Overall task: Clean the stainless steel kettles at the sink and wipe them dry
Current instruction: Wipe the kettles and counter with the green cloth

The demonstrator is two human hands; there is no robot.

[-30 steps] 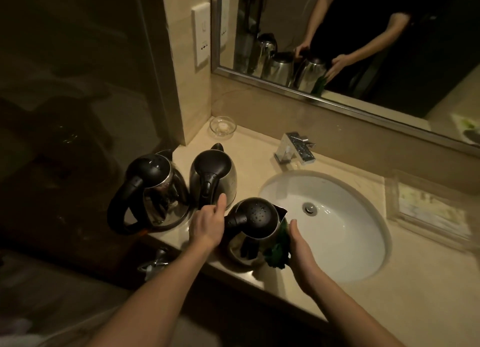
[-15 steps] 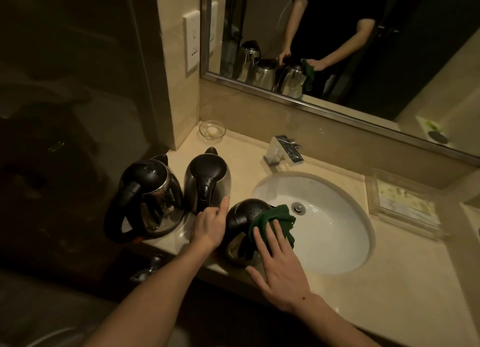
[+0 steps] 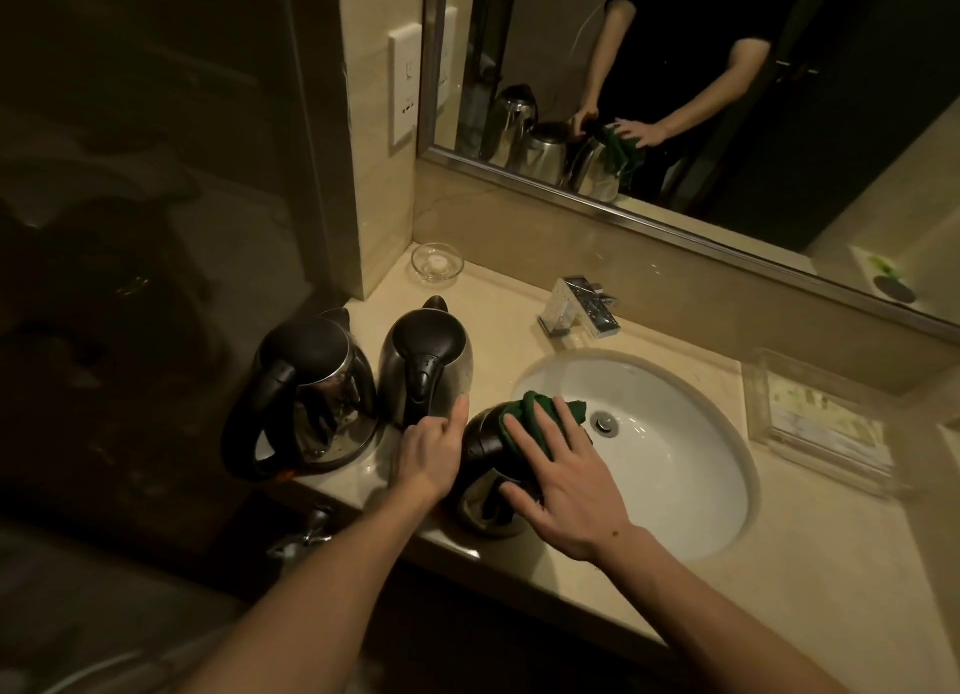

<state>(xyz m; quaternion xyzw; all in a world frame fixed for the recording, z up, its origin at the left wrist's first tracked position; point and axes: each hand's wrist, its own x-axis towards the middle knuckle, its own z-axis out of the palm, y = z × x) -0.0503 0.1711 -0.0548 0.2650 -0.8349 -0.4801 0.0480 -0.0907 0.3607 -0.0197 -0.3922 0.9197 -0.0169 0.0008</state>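
Three steel kettles with black lids stand on the counter left of the sink (image 3: 691, 485). The nearest kettle (image 3: 480, 490) sits at the basin's left rim. My right hand (image 3: 558, 472) lies flat on its lid, fingers spread, pressing a green cloth (image 3: 535, 415) onto it. My left hand (image 3: 431, 451) grips that kettle's handle side, thumb pointing up; its fingers are hidden behind the kettle. The middle kettle (image 3: 428, 360) and the left kettle (image 3: 317, 386) on its base stand untouched.
A chrome tap (image 3: 579, 306) stands behind the basin. A small glass dish (image 3: 436, 262) sits in the back corner. A clear tray (image 3: 826, 423) with printed cards lies right of the sink. The mirror (image 3: 727, 95) reflects the kettles and my arms.
My right hand brought the green cloth from the kettle's right side up onto its lid and now lies flatter across it. My left hand stayed on the kettle.
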